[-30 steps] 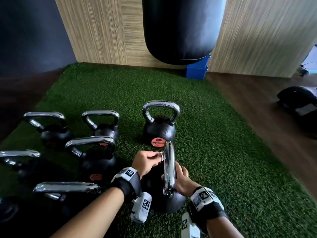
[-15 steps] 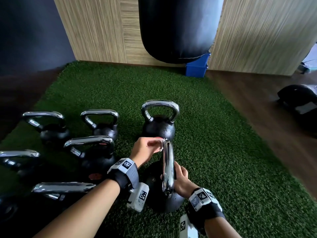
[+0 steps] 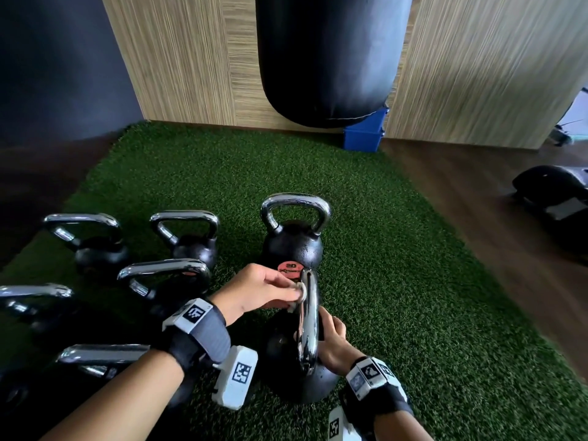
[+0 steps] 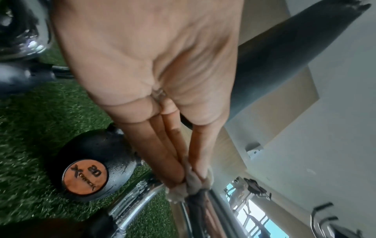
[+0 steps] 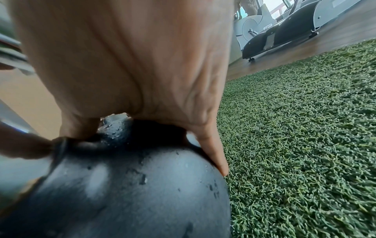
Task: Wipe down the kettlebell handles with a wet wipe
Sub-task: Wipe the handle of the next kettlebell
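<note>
The nearest black kettlebell (image 3: 286, 374) stands on the green turf, its chrome handle (image 3: 308, 323) seen edge-on. My left hand (image 3: 294, 294) pinches a small crumpled wet wipe (image 3: 298, 298) against the handle's far upper bend. The left wrist view shows thumb and fingers squeezing the wipe (image 4: 193, 178) onto the wet chrome handle (image 4: 138, 204). My right hand (image 3: 332, 340) grips the kettlebell at the handle's base. In the right wrist view its thumb (image 5: 213, 149) lies down the wet black ball (image 5: 132, 185).
A kettlebell marked 20 (image 3: 291, 246) stands just behind. Several more kettlebells (image 3: 165, 281) crowd the left of the turf. A black punching bag (image 3: 324, 58) hangs ahead, with a blue box (image 3: 366, 135) under it. Wooden floor and gym machines (image 5: 284, 29) lie to the right.
My left hand rubbed the wipe up to the far top end of the handle, then came back a little along its left side. The right hand kept its hold.
</note>
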{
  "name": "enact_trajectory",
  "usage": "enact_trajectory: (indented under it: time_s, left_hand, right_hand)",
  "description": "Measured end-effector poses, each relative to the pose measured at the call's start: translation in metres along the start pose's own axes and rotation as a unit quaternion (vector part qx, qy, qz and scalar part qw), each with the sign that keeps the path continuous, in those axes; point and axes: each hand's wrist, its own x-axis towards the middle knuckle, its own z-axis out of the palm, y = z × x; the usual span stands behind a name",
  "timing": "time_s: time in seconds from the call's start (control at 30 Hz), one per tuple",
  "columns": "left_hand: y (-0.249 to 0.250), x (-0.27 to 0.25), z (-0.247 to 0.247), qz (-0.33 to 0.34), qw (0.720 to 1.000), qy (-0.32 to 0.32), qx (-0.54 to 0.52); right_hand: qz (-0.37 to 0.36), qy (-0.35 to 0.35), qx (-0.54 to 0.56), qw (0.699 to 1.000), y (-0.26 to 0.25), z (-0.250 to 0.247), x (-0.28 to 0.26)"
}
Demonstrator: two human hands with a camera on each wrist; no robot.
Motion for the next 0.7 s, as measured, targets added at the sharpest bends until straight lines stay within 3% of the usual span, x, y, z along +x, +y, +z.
enact_trajectory:
  time_s: [0.17,0.27,0.33,0.4,0.47,0.6,0.7]
  left_hand:
    - [0.009,-0.01,0.009,0.011,0.999,0.04,-0.002]
    - [0.003,-0.028,0.008,-0.007,0.999,-0.02,0.027]
    - [-0.003,-0.039,0.006,0.018,0.996,-0.044,0.078]
    - [-0.008,-0.046,0.006,0.068,0.989,-0.015,0.13]
    - [-0.017,-0.053,0.008,0.092,0.987,-0.002,0.134]
    - [-0.035,-0.069,0.009,0.122,0.979,-0.042,0.156]
    - [-0.043,-0.077,0.013,0.157,0.972,-0.012,0.172]
  right_hand:
    - [0.0,-0.002,0.002,1.0,-0.001,-0.001,-0.001]
    - [-0.004,-0.001,0.005,1.0,-0.005,-0.002,-0.005]
    - [0.0,-0.001,0.004,1.0,-0.007,-0.004,-0.009]
    - [-0.001,-0.005,0.004,1.0,-0.01,-0.006,-0.012]
    - [-0.006,-0.013,-0.001,1.0,-0.012,-0.009,-0.015]
    - [-0.017,-0.021,-0.002,1.0,-0.014,-0.013,-0.019]
    - [-0.022,-0.015,-0.001,1.0,-0.012,-0.013,-0.018]
